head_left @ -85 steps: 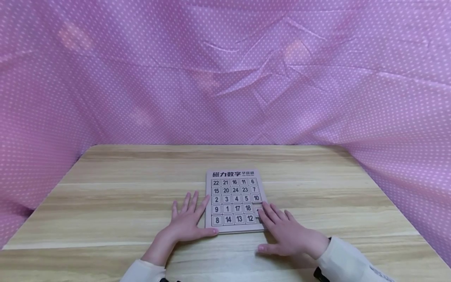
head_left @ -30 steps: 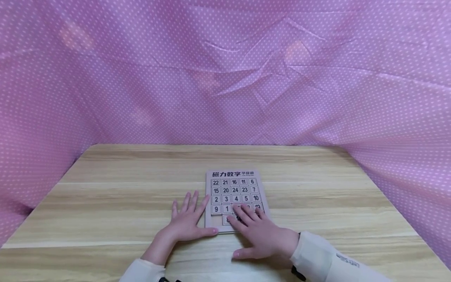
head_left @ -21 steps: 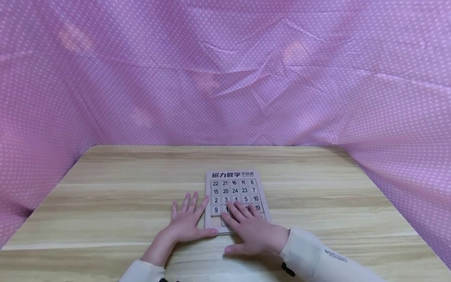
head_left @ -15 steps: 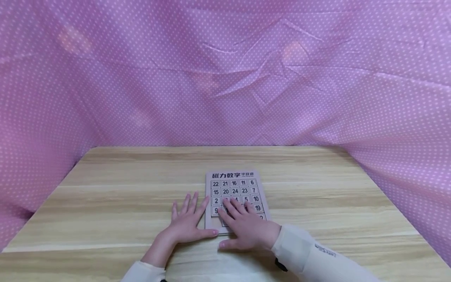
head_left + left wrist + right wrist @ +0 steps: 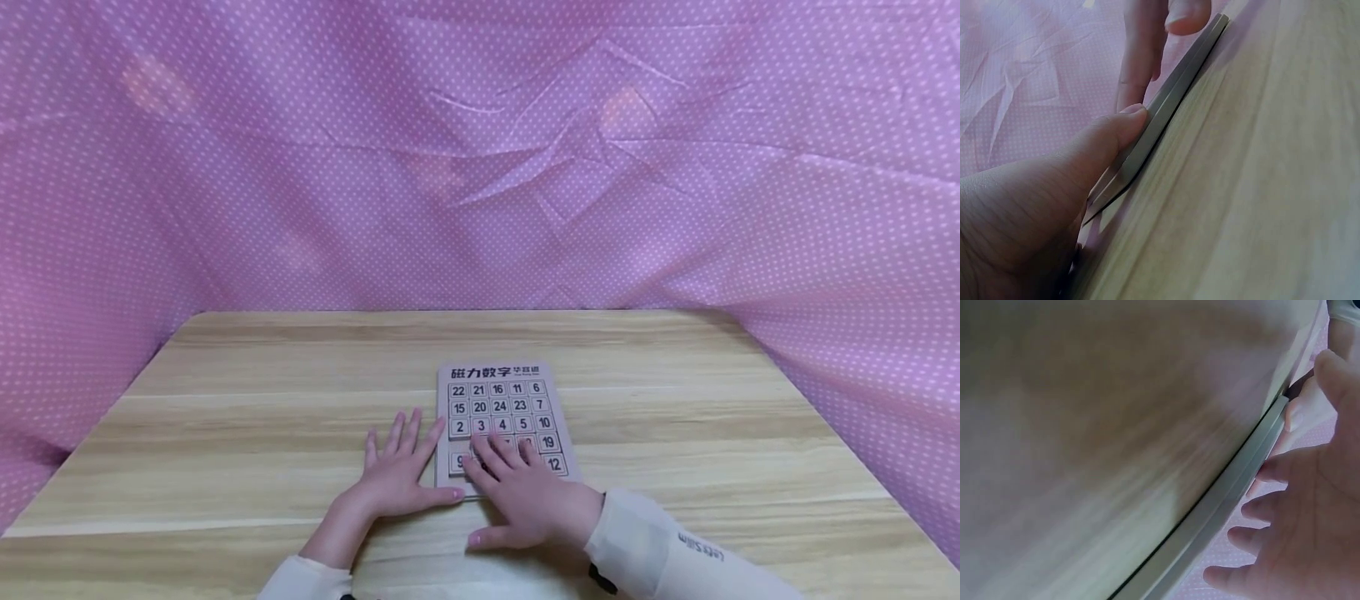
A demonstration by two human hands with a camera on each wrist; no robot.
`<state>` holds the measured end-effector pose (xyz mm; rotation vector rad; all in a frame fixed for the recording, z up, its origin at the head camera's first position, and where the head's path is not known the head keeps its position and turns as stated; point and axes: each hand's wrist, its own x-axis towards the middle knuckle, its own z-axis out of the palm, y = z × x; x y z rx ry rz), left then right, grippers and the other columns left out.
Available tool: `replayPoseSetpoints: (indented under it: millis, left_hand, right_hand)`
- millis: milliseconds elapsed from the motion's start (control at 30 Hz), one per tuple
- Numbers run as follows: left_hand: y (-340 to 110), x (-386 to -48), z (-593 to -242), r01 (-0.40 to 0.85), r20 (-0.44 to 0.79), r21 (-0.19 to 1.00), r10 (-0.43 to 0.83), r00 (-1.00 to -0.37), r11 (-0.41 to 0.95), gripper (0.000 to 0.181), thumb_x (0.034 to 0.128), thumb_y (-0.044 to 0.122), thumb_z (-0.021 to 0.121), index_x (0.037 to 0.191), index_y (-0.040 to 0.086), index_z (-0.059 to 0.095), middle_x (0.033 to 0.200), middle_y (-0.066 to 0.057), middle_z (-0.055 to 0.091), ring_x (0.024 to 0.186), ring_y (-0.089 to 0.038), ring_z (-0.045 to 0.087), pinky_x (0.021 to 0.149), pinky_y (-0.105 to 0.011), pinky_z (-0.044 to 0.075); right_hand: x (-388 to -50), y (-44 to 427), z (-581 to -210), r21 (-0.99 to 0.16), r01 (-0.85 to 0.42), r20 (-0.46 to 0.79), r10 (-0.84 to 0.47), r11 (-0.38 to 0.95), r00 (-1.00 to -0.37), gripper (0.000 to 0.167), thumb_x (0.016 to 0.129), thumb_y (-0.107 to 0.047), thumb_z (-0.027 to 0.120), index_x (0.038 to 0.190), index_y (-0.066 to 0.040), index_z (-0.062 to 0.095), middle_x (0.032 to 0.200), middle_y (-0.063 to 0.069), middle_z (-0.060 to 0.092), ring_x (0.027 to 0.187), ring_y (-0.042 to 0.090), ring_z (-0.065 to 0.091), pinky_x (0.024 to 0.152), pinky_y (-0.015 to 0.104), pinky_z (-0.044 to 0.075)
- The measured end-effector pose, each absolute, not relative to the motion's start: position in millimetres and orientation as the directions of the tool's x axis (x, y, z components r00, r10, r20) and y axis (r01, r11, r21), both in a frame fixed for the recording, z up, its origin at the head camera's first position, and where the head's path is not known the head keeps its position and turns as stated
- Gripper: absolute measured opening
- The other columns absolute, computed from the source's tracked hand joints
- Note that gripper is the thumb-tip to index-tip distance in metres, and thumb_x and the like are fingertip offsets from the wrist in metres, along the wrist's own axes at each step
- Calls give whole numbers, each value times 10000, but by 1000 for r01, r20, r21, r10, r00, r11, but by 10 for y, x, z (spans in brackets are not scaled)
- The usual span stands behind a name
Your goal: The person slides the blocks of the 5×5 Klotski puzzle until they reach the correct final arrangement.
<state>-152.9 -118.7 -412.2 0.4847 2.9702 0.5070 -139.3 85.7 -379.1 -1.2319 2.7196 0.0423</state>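
The sliding number puzzle (image 5: pixel 500 407) lies on the worktop (image 5: pixel 262 375), touching the spread left hand (image 5: pixel 401 480). The right hand (image 5: pixel 527 495), fingers extended over the tiles (image 5: pixel 480 407), hides some, so it could push a wrong one.

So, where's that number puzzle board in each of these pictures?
Head: number puzzle board, below centre, partly hidden by the right hand.
Left wrist: board edge-on, slanting from left of centre to the top, touched by the left hand.
Right wrist: board edge-on, slanting from bottom centre to upper right.
Shared landmark: pink dotted cloth, visible in all three.
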Motion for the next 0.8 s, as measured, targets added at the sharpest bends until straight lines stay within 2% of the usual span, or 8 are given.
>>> replayPoseSetpoints:
  millis: [267,533,667,800]
  left_hand:
    - [-1188,-1526,-4118,295,-27,344,323,-946,892,987,619,761,442,1392,219,151,1414,-167,29,1263,-341,-43,921,-588,-83]
    - [-1202,-1528,-4113,293,-28,342,322,-946,893,987,621,759,442,1391,212,155,1413,-168,30,1263,-343,-42,922,-585,-85]
    - [-1203,-1531,-4117,295,-28,340,323,-946,893,990,618,757,448,1391,211,156,1413,-170,31,1263,-341,-43,920,-589,-82]
    - [-1203,-1537,-4121,301,-28,336,329,-944,892,999,614,760,448,1392,214,144,1413,-164,22,1264,-333,-51,920,-587,-85]
  right_hand:
    - [-1315,873,-3819,15,-775,-113,-769,632,-629,900,737,-719,265,1376,-88,206,1422,131,81,1272,309,52,950,553,149]
    - [-1288,868,-3795,-3,-787,-106,-782,617,-614,902,738,-714,282,1369,-72,223,1421,139,88,1272,313,52,946,555,157]
    - [-1324,917,-3796,-69,-762,-126,-763,644,-634,908,734,-715,299,1378,-84,194,1425,130,65,1273,312,28,956,554,115]
    - [-1371,1053,-3772,-111,-712,-139,-721,693,-679,905,740,-698,333,1380,-78,176,1423,133,50,1269,324,18,958,556,82]
